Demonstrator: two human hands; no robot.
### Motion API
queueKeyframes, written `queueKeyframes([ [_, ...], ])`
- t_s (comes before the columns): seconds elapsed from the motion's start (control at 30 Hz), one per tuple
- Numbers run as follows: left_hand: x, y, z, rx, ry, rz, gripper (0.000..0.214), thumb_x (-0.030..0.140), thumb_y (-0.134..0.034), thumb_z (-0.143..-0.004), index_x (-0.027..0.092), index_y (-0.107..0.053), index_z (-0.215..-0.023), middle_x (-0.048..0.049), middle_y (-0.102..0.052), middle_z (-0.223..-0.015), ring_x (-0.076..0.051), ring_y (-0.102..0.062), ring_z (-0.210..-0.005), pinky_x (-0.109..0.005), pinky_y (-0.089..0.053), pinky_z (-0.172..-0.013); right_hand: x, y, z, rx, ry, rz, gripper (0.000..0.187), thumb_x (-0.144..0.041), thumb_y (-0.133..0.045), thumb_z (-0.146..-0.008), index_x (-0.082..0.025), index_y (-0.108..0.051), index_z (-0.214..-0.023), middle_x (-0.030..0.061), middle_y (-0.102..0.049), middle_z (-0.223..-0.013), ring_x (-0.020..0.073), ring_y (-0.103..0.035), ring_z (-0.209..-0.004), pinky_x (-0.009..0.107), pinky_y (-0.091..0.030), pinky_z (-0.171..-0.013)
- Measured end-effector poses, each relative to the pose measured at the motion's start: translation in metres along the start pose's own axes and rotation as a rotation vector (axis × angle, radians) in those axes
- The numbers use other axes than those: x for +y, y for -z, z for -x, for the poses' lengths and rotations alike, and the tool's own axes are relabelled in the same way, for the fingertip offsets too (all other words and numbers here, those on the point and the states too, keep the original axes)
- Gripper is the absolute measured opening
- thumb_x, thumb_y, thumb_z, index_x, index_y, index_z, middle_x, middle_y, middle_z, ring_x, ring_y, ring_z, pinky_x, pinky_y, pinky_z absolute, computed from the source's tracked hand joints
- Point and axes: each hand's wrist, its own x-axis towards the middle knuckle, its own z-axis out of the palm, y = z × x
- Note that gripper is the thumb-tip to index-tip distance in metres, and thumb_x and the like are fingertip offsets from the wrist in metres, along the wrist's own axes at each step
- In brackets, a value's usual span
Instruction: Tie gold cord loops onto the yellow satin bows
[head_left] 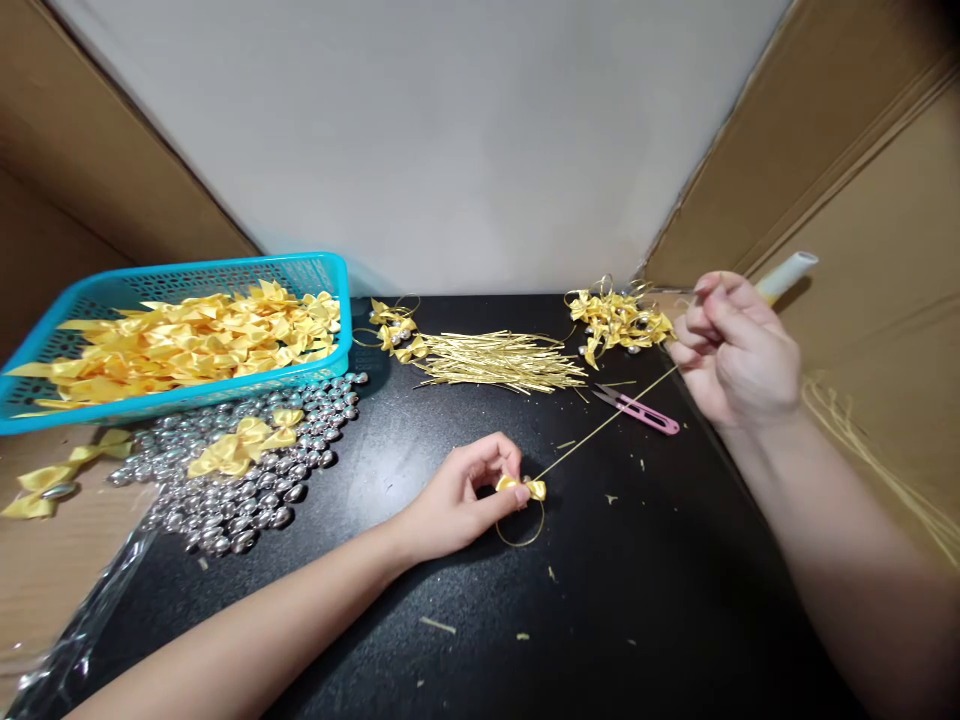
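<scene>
Between the thumb and fingers of my left hand is a small yellow ribbon bow, just above the black tabletop. A loop of thin gold cord hangs below the bow. From the bow a straight length of gold cord runs up to the right. My right hand is raised at the right with its fingers closed on the far end of that cord. The cord looks taut. Pink-handled thread snips lie on the table under the cord, apart from both hands.
A blue basket of yellow bows stands at the left. Silver beads lie before it, with several bows on top. Cut gold cords form a bundle at the back, between finished-looking bows and a larger bow pile. Cardboard walls flank the table.
</scene>
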Motion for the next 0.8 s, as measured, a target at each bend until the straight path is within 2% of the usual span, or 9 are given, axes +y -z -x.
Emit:
queueKeyframes([
  [0.17,0.000,0.001,0.000,-0.012,-0.020,0.004,0.020,0.020,-0.062,-0.086,0.017,-0.044,-0.078,0.0058,-0.043,-0.070,-0.008,-0.038,-0.064,-0.021,-0.032,-0.059,0.001,0.005,-0.005,0.022,-0.006,-0.009,0.011,-0.014,-0.066,-0.072,-0.020,-0.057,-0.073,-0.0084,-0.032,-0.048,0.0060,-0.018,-0.043,0.022,-0.008,-0.042],
  [0.33,-0.001,0.000,0.001,0.014,-0.048,-0.048,0.019,0.020,-0.061,-0.086,0.018,-0.044,-0.079,0.0058,-0.042,-0.070,-0.008,-0.038,-0.064,-0.021,-0.032,-0.059,0.015,0.007,-0.005,-0.092,-0.030,0.171,0.007,-0.025,-0.063,-0.079,-0.023,-0.057,-0.076,-0.0078,-0.034,-0.052,0.0072,-0.022,-0.044,0.022,-0.013,-0.042],
  [0.4,-0.001,-0.001,0.002,0.024,-0.057,-0.058,0.019,0.021,-0.061,-0.086,0.018,-0.043,-0.079,0.0057,-0.043,-0.070,-0.008,-0.038,-0.063,-0.021,-0.033,-0.059,0.027,0.003,0.002,-0.206,-0.094,0.357,0.007,-0.025,-0.064,-0.079,-0.020,-0.061,-0.074,-0.0056,-0.041,-0.053,0.0078,-0.029,-0.045,0.022,-0.018,-0.042],
  [0.47,-0.001,-0.001,0.003,0.034,-0.057,-0.064,0.020,0.021,-0.061,-0.086,0.018,-0.042,-0.080,0.0057,-0.043,-0.070,-0.008,-0.039,-0.063,-0.021,-0.033,-0.059,0.040,-0.004,0.012,-0.412,-0.126,0.688,0.010,-0.023,-0.062,-0.081,-0.019,-0.066,-0.074,-0.0022,-0.051,-0.057,0.0105,-0.041,-0.050,0.024,-0.031,-0.047],
  [0.57,-0.002,-0.002,0.003,0.045,-0.058,-0.079,0.019,0.022,-0.060,-0.087,0.018,-0.042,-0.081,0.0056,-0.044,-0.070,-0.008,-0.039,-0.062,-0.022,-0.033,-0.060,0.050,-0.014,0.028,-0.611,0.015,1.072,0.016,-0.021,-0.056,-0.086,-0.017,-0.069,-0.077,0.0051,-0.065,-0.078,0.0189,-0.057,-0.074,0.035,-0.045,-0.071],
  [0.63,-0.002,-0.002,0.003,0.047,-0.062,-0.089,0.019,0.022,-0.060,-0.087,0.018,-0.043,-0.081,0.0055,-0.044,-0.070,-0.008,-0.039,-0.063,-0.022,-0.034,-0.060,0.047,-0.019,0.037,-0.612,0.150,1.215,0.014,-0.021,-0.057,-0.086,-0.016,-0.071,-0.087,0.0099,-0.067,-0.097,0.0259,-0.057,-0.095,0.044,-0.044,-0.087],
  [0.7,-0.003,-0.001,0.003,0.048,-0.072,-0.087,0.019,0.022,-0.060,-0.087,0.018,-0.042,-0.081,0.0056,-0.044,-0.070,-0.008,-0.038,-0.063,-0.022,-0.034,-0.060,0.038,-0.025,0.045,-0.624,0.227,1.231,0.019,-0.023,-0.059,-0.086,-0.016,-0.069,-0.101,0.0127,-0.063,-0.114,0.0294,-0.053,-0.110,0.047,-0.040,-0.097],
  [0.73,-0.003,-0.001,0.003,0.049,-0.079,-0.083,0.019,0.021,-0.060,-0.087,0.018,-0.042,-0.081,0.0057,-0.044,-0.070,-0.008,-0.038,-0.063,-0.022,-0.034,-0.060,0.032,-0.028,0.048,-0.685,0.217,1.176,0.022,-0.026,-0.059,-0.087,-0.017,-0.067,-0.107,0.0126,-0.061,-0.119,0.0284,-0.053,-0.113,0.045,-0.040,-0.098],
  [0.8,-0.003,-0.001,0.004,0.053,-0.102,-0.072,0.019,0.021,-0.059,-0.088,0.018,-0.042,-0.081,0.0056,-0.043,-0.071,-0.008,-0.038,-0.063,-0.021,-0.034,-0.060,0.023,-0.033,0.054,-0.932,0.055,0.981,0.024,-0.031,-0.055,-0.092,-0.020,-0.062,-0.112,0.0088,-0.064,-0.115,0.0218,-0.058,-0.105,0.035,-0.045,-0.091],
])
